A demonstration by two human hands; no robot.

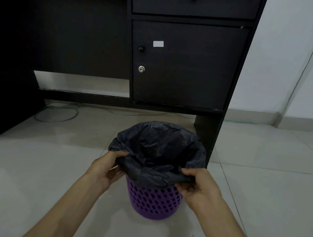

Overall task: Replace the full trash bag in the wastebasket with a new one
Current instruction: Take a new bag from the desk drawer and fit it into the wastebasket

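Observation:
A purple perforated wastebasket (152,201) stands upright on the tiled floor in front of me. A black trash bag (158,145) lines it, its edge folded out over the rim; the inside is dark and I cannot tell what it holds. My left hand (108,167) pinches the bag's edge at the near left of the rim. My right hand (197,184) grips the bag's edge at the near right of the rim. The stretch of bag between my hands is pulled taut over the near rim.
A dark wooden desk (186,63) with a drawer and a locked cabinet door stands right behind the basket; its side panel (211,135) almost touches the basket's far right. A green cable (59,114) lies looped on the floor under the desk. White wall to the right.

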